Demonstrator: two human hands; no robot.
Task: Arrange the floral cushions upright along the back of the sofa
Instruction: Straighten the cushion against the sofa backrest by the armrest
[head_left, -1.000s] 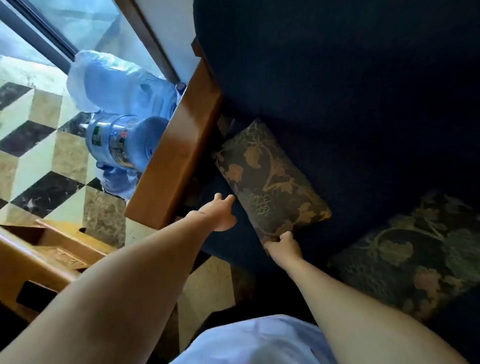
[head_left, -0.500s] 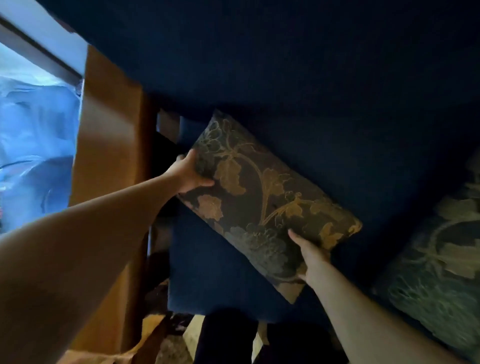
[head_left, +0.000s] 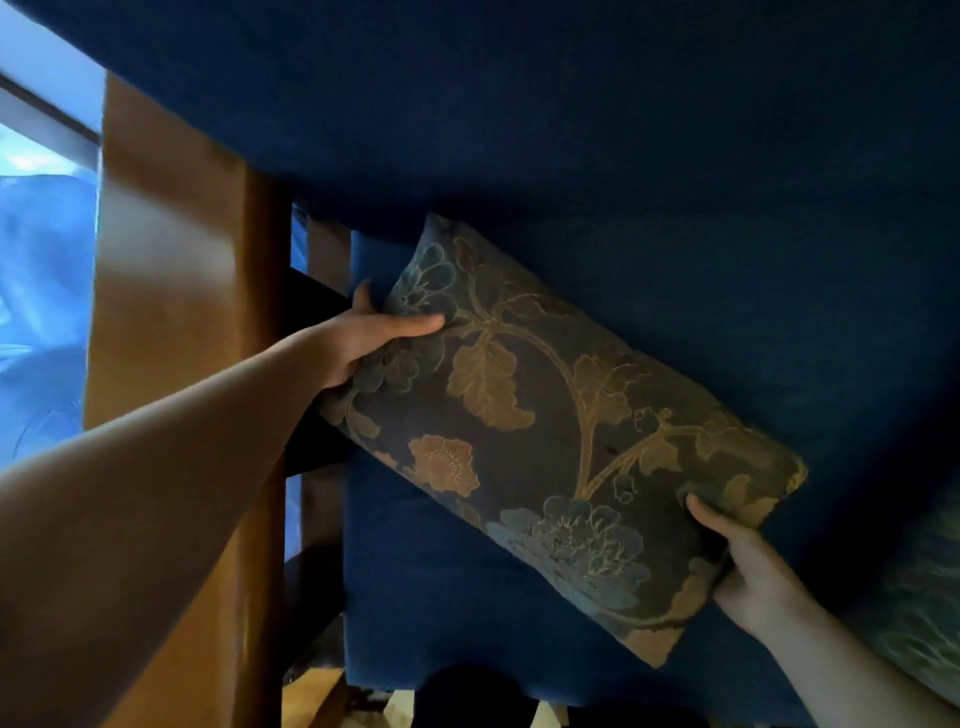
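Note:
A dark floral cushion (head_left: 545, 431) with gold leaves and blue flowers is held tilted above the dark blue sofa seat (head_left: 441, 582), its top corner near the sofa back (head_left: 571, 130). My left hand (head_left: 374, 332) grips its upper left edge, thumb across the front. At the cushion's lower right corner my right hand (head_left: 748, 571) grips it too. A second floral cushion (head_left: 919, 618) lies at the right edge, only partly in view.
A polished wooden armrest (head_left: 171, 291) runs down the left side of the sofa, with slats below it. Beyond it a window and something pale blue (head_left: 41, 291) show. A strip of floor (head_left: 322, 696) is visible at the bottom.
Both hands reached the cushion lying on the seat, took hold of it and lifted it. It has since risen closer to the sofa back, still tilted.

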